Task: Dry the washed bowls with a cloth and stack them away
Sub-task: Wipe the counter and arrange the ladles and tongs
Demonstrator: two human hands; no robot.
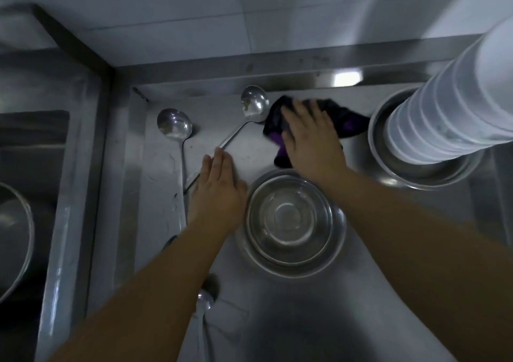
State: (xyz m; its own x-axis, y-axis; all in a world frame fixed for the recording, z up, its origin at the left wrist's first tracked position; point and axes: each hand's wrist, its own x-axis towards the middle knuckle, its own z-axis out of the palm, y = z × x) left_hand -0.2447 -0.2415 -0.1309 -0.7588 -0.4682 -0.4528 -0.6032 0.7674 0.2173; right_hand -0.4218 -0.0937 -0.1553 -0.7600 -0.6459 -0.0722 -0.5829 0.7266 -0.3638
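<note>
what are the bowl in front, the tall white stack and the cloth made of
Bowl in front: looks like stainless steel, with a shiny grey surface and ring-shaped reflections.
Tall white stack: probably plastic or melamine, matte white with thin, even rims; ceramic cannot be ruled out.
Cloth, under the right hand: soft fabric, dark with purple patches, crumpled into folds.

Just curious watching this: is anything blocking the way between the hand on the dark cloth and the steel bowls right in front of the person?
Nothing visible. The right hand lies on the cloth, and only bare counter separates it from the nested steel bowls. The ladle lies off to the left.
</note>
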